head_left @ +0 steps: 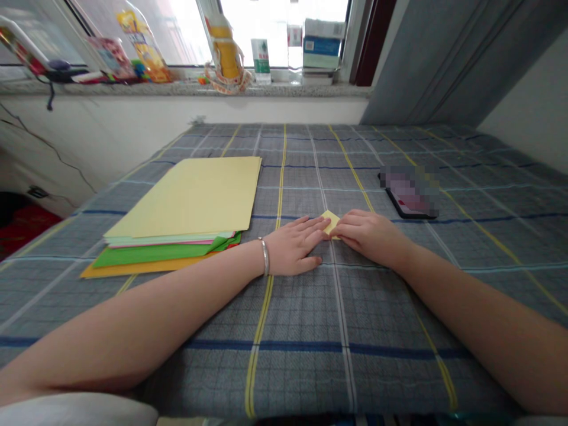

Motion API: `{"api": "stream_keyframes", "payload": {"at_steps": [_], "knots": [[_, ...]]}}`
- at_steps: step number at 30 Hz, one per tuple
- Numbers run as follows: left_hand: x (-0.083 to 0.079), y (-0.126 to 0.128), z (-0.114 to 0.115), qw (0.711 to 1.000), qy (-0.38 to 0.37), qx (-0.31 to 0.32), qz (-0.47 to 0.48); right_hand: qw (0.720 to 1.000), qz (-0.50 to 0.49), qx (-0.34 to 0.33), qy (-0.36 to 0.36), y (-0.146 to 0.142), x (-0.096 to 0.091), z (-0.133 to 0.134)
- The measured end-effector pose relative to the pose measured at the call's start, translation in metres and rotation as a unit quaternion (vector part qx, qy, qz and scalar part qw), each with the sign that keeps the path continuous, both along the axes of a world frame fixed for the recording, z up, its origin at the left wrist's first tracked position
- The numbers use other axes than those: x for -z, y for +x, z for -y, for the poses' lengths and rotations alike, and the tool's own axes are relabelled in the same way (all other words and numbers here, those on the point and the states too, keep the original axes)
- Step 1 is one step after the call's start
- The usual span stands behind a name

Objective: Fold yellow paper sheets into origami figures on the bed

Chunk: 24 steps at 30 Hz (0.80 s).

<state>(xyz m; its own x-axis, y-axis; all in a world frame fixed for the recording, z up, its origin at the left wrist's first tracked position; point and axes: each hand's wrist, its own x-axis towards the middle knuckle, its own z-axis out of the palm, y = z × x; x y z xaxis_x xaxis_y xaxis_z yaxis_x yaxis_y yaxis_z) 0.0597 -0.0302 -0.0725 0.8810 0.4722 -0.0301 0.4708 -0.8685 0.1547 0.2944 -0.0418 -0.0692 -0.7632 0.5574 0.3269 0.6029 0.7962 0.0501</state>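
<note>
Stack of flat rectangular paper sheets, pale yellow uppermost, green and orange below [190,198]: at left, apart from both hands.

Left hand [293,247], silver bangle [265,257] at wrist: palm down, fingers extended, nothing clasped; fingertips touch the small piece's left side.

Small pale-yellow folded paper piece [330,220]: on the grey checked cloth [302,319], between both sets of fingertips, one corner pointing windowward; long axis hidden. Neither hand nearer.

Right hand [371,236]: fingers bent together at the piece's right side; pinching or merely pressing, cannot tell.
</note>
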Motion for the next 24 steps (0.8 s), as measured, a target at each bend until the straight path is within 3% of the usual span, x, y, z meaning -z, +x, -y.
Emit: {"api": "stream_keyframes", "payload": {"at_steps": [4,11,24], "knots": [[0.001,0.0,0.0,1.0,0.002,0.001,0.017,1.0,0.01,-0.008,-0.024,0.004,0.0,0.0],[0.003,-0.001,-0.002,0.999,0.011,0.02,0.039,0.998,0.061,-0.011,-0.001,0.001,-0.008,0.005],[-0.003,-0.001,-0.002,1.0,0.016,0.022,0.01,0.989,0.141,0.05,-0.008,-0.001,-0.021,0.012]]}}
